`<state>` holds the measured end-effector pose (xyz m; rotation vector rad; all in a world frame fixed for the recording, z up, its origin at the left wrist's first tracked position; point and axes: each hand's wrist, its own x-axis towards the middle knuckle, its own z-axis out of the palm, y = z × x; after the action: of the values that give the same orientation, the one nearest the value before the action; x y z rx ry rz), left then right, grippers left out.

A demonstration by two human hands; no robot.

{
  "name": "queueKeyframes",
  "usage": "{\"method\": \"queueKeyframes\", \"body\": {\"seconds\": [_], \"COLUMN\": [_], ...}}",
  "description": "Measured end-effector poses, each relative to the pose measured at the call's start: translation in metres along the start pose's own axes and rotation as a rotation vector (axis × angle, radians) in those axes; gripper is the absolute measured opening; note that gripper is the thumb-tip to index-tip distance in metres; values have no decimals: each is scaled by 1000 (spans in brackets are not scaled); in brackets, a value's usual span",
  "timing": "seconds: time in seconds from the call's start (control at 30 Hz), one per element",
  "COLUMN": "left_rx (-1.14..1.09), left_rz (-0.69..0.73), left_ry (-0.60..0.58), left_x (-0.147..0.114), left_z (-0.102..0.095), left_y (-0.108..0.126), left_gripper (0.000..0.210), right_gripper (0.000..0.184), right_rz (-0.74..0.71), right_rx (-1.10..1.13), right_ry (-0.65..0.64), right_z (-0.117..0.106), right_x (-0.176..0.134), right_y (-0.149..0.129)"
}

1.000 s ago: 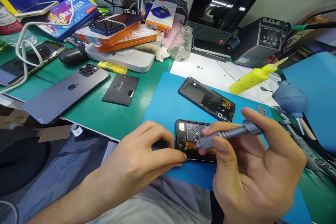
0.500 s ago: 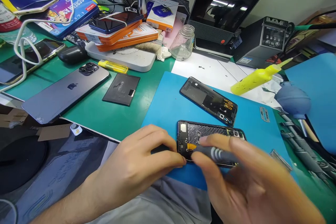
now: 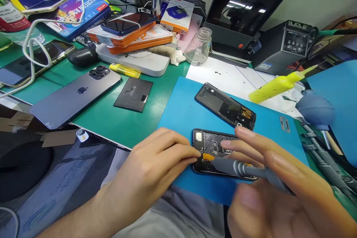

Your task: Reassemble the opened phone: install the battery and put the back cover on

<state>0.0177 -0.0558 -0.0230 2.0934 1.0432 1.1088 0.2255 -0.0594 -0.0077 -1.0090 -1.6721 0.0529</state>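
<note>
At four o'clock from the centre of your view, the opened phone lies on the blue mat, probably light, stiff and slick, with its orange ribbon cable likely the fragile part. Steady it by the frame at its nine o'clock end, where your left grip has its fingertips pressed together; whether they pinch anything small, you cannot tell. Your right grip, blurred, loosely holds the grey screwdriver.

Bright, even light; strip reflections glare on the screen at one o'clock; right hand, four o'clock, motion-blurred.
</note>
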Motion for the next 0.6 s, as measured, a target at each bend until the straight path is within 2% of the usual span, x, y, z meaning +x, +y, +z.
{"method": "queueKeyframes", "body": {"seconds": [0.07,0.17,0.3,0.47,0.6], "left_rx": [-5,-1,5,22,23], "left_rz": [-4,2,5,7,13], "left_ry": [2,10,13,30,9], "left_x": [0,0,2,4,6], "left_z": [1,2,3,4,4], "left_y": [-1,-2,-2,0,0], "left_gripper": [17,17,16,12,10], "right_gripper": [52,56,69,75,79], "right_rz": [-4,88,65,250,237], "right_rx": [-23,28,36,277,351], "right_ry": [5,-6,1,37,-9], "right_z": [0,1,4,6,4], "right_x": [1,3,4,0,-4], "right_y": [0,0,2,4,4]}}
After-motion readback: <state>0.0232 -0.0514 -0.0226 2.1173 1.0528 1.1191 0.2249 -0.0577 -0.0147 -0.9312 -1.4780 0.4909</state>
